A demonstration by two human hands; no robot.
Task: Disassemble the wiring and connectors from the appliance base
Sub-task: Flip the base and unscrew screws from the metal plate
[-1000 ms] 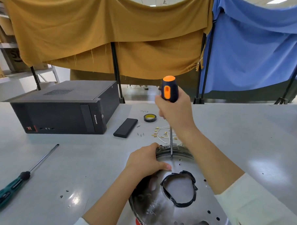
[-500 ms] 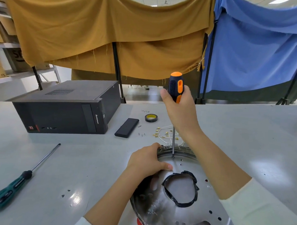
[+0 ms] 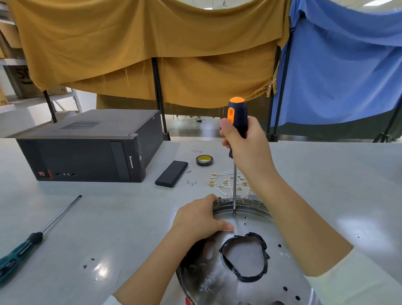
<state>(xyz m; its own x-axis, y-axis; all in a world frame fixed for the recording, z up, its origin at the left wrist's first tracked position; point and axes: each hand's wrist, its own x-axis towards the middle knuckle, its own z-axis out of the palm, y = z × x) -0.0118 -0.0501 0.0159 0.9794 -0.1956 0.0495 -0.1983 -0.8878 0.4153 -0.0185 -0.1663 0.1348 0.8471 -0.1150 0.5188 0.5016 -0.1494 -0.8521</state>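
Bright, even overhead illumination from ceiling panels [image 3: 372,2] visible at the upper edge. Specular glare patches appear on the grey table [image 3: 102,269], and the polished metal base [image 3: 235,290] mirrors the left hand [image 3: 199,221] that rests on it. Shadows are soft and faint. Wide-angle distortion bows the hanging cloths [image 3: 142,46] and the table edges. Focus is sharp centrally, with slight softness at the lower corners.
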